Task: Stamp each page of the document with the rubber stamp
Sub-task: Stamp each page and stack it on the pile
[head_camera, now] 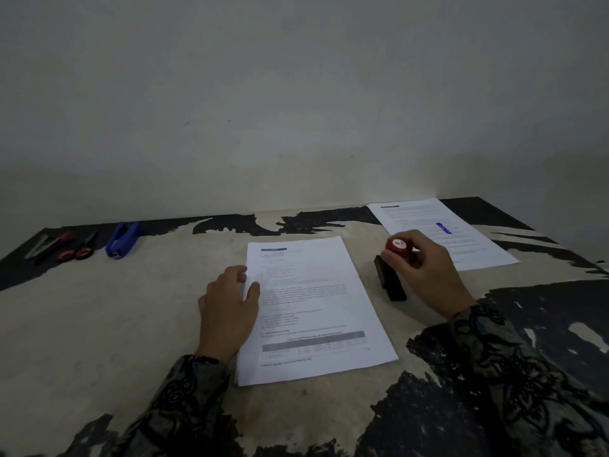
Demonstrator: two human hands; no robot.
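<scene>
I'm gripping the rubber stamp (393, 263) in my right hand (425, 275), just right of the document (313, 308) my left hand (227, 311) is pressing flat; a tilted press risks smudging.

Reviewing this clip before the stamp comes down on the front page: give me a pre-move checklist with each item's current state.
1. Stamp held: ok. The right hand grips the rubber stamp by its red knob.
2. Page steadied: ok. The left hand rests on the left edge of the front stack.
3. Top page unstamped: ok, no blue mark shows on it.
4. Stamp over the page: not ok. Its black base is beside the stack, over the table.
5. Finished sheet out of the way: ok. The stamped sheet lies apart, further back on the right.
6. Ink on the stamp face: cannot tell.
</scene>
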